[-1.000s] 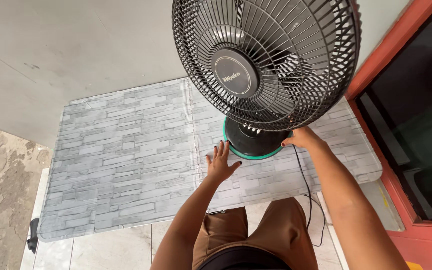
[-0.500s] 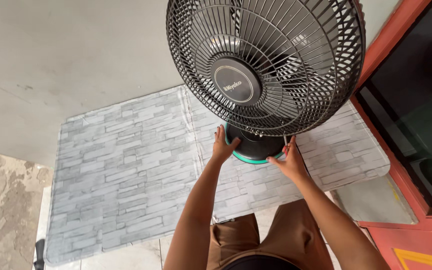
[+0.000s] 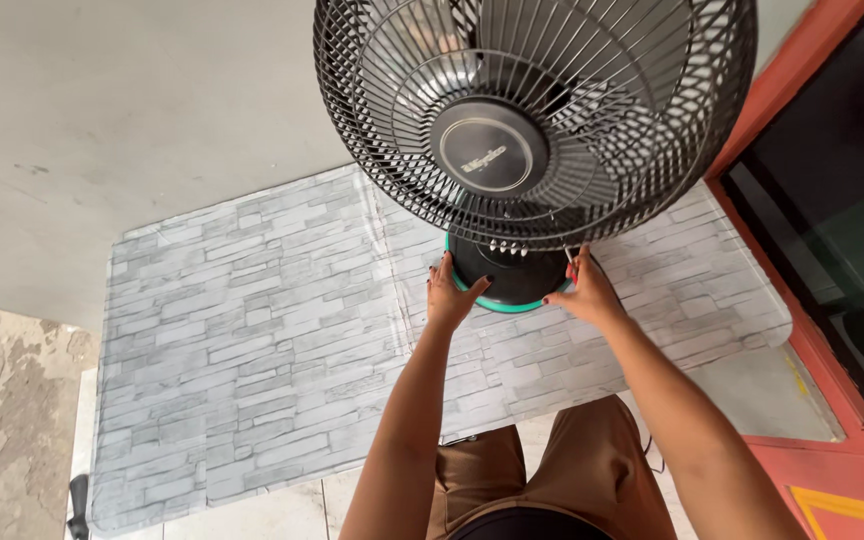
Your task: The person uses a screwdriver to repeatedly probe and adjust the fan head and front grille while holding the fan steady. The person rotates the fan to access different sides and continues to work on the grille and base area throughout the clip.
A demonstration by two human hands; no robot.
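— Hands on the base, both of them. Left hand [image 3: 449, 293] at the near left edge, right hand [image 3: 585, 290] at the near right edge of the fan base [image 3: 510, 278].

— Gripping it?

— Cupping more than clamping. Fingers curl onto the teal rim on each side, palms against the edge. Nothing else is held in either hand.

— Where does the fan stand?

— On the mat [image 3: 252, 340] with the grey brick pattern, toward its far right part, close to the red door frame [image 3: 782, 110]. The grille [image 3: 532, 120] hangs right over the hands and hides the stem.

— So what step would you call it?

— I'd judge taking hold to shift or turn the fan. Any move calls for an even pull from both sides, since the head is heavy and high. There's a cord [image 3: 649, 455] trailing by the knee; it could snag.
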